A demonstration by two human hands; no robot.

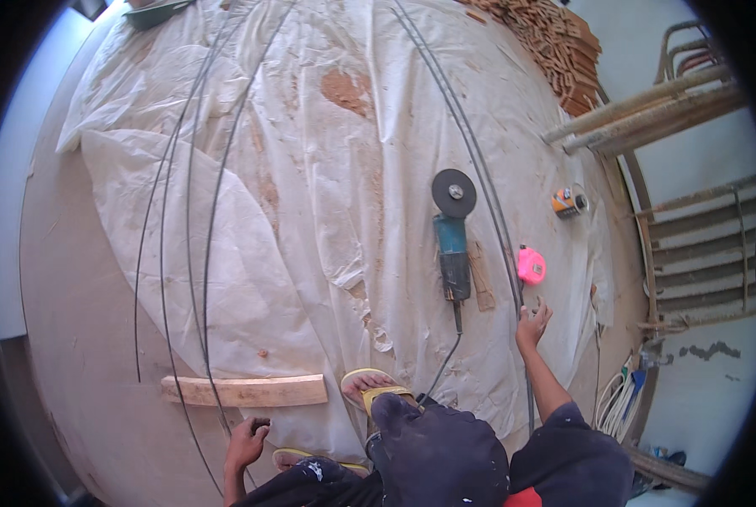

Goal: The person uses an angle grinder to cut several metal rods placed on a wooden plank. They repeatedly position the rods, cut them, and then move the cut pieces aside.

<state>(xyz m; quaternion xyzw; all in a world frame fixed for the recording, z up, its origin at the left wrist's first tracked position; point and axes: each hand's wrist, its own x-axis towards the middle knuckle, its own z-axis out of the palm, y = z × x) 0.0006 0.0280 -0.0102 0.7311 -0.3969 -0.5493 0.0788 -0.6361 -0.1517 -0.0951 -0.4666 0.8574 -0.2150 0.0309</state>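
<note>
A: "Right hand [534, 324]?"
B: "Fingers were parted, near the pink tape measure [531, 265], which lay beside dark rods [471, 144]."
A: "Left hand [247, 442]?"
B: "Curled near the wooden plank [259, 391]; I couldn't tell its grip."

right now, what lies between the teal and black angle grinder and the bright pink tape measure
In the head view: a narrow brown wooden-looking strip beside the grinder, then long dark metal rods next to the tape measure.

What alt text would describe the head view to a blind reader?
A bare right hand is near a pink tape measure and dark rods, the left hand near a wooden board; an angle grinder lies on white sheeting.
</note>
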